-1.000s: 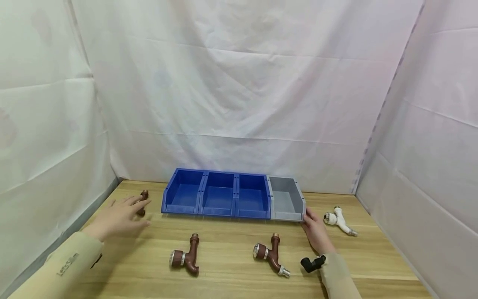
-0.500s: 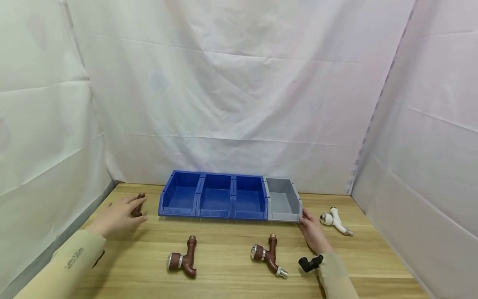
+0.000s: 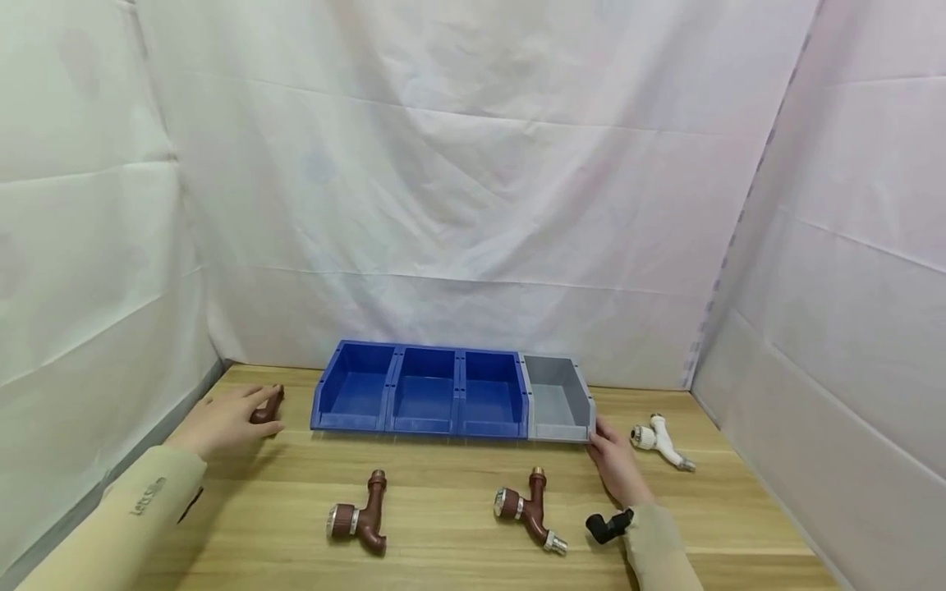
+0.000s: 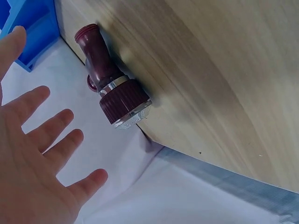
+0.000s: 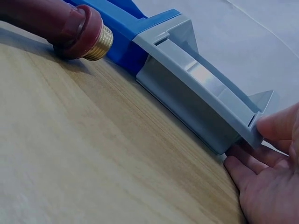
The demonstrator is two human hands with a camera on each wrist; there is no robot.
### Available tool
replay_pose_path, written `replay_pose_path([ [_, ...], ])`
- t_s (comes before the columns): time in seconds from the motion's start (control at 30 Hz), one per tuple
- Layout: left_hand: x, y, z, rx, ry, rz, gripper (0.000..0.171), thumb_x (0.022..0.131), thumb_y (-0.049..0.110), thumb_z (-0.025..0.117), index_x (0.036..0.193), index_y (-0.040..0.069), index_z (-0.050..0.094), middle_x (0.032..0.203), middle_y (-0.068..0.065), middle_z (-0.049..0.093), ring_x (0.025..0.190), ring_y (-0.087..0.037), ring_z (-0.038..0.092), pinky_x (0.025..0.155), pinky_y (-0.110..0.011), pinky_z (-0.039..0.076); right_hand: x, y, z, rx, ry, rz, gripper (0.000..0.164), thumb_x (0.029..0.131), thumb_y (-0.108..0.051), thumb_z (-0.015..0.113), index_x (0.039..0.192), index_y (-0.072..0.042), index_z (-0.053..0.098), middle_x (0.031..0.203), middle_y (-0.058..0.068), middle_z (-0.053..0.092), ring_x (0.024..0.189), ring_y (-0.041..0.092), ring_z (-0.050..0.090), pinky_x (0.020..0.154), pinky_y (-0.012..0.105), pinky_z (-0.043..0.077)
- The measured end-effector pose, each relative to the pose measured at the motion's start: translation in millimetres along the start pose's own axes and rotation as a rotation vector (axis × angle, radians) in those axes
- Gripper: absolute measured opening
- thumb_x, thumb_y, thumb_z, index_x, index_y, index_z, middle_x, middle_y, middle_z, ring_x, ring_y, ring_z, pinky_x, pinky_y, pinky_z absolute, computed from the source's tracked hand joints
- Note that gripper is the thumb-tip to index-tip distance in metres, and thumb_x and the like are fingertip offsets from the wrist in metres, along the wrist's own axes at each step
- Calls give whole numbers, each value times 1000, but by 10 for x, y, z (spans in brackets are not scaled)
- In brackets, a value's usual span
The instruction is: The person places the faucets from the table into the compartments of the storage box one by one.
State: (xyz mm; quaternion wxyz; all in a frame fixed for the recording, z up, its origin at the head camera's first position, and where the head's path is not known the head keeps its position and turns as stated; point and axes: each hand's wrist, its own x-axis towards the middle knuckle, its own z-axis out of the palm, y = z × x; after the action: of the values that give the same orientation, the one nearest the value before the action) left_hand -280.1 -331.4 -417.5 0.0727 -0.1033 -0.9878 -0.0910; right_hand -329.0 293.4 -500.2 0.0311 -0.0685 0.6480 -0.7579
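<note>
The left hand [image 3: 225,419] has drawn its thumb and fingers a little closer together by the dark red-brown, shiny tap with a ribbed knob [image 4: 105,70]. They are wide apart and hold nothing. The tap lies at the far left of the pale wooden table [image 3: 436,501]. It seems best to close round its smooth body. The right hand [image 3: 619,464] pinches the grey plastic bin [image 3: 565,432] at its near right corner.

On the table [image 3: 436,525], the storage-bin row [image 3: 424,426] has one bib tap [image 4: 107,73] to its left, a second tap [image 3: 372,513] and third tap [image 3: 534,510] before it, a fourth tap [image 3: 663,440] to its right, and a curtain [image 3: 443,205] behind.
</note>
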Motion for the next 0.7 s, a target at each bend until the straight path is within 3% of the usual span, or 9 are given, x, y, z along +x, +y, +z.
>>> replay_pose_path([
  [0.27, 50, -53, 57, 7, -15, 31, 74, 86, 55, 66, 138, 3, 53, 135, -26, 49, 117, -51, 48, 89, -71, 33, -14, 27, 1, -2, 1, -11, 53, 105, 0, 30, 153, 5, 8, 158, 22, 5, 144, 32, 10, 113, 41, 16],
  [0.57, 75, -87, 94, -11, 6, 38, 72, 84, 49, 70, 136, 1, 54, 133, -28, 51, 116, -50, 49, 88, -69, 34, -8, 51, -14, -57, -10, -36, 58, 104, -8, 40, 153, 3, 10, 158, 22, 8, 143, 34, 11, 108, 28, 29],
  [0.7, 85, -108, 98, -22, 9, 44, 72, 84, 48, 71, 134, -1, 55, 131, -29, 52, 115, -51, 49, 87, -69, 35, -12, 51, -6, -47, -8, -30, 60, 104, -7, 40, 153, 4, 8, 158, 23, 6, 144, 34, 9, 112, 36, 22],
])
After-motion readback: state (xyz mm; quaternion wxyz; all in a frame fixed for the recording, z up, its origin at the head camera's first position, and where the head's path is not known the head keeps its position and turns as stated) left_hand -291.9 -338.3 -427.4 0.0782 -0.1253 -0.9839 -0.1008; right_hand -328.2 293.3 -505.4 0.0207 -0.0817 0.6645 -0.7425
